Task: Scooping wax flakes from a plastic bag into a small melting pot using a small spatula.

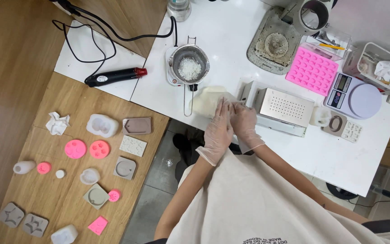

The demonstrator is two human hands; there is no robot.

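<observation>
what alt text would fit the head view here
Two gloved hands, left hand and right hand, press on a pale bag on a white table, beside a metal pot of white flakes. Pink and grey moulds lie on a wooden surface to the left.

Gloved left hand (218, 129) and right hand (245, 124), side by side, perhaps pressing pale bag (206, 100), white table (231, 40)
</observation>
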